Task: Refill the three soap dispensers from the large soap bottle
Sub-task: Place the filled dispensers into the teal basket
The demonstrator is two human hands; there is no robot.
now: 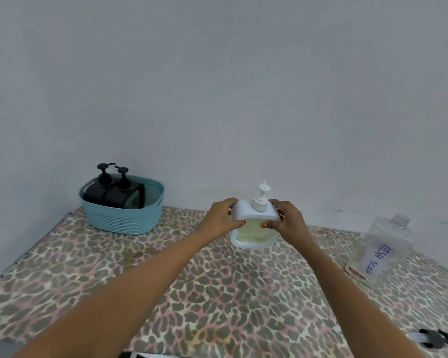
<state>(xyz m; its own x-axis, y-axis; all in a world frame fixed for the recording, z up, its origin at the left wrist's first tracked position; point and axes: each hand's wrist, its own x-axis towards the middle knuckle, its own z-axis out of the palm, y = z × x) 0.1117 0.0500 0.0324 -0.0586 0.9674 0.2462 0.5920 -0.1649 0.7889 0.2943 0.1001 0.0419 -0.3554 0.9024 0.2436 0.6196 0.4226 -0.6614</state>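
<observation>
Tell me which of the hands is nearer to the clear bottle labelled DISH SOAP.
Right. The right hand grips the white dispenser on the side facing the clear bottle; the left hand grips its far side.

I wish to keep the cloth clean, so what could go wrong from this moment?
1. The left hand and the right hand grip the white soap dispenser only near its top. With greenish soap inside, a slip could tip it onto the leopard-print cloth.
2. The DISH SOAP bottle stands uncapped to the right of the hands; a careless sideways move might knock it over.
</observation>
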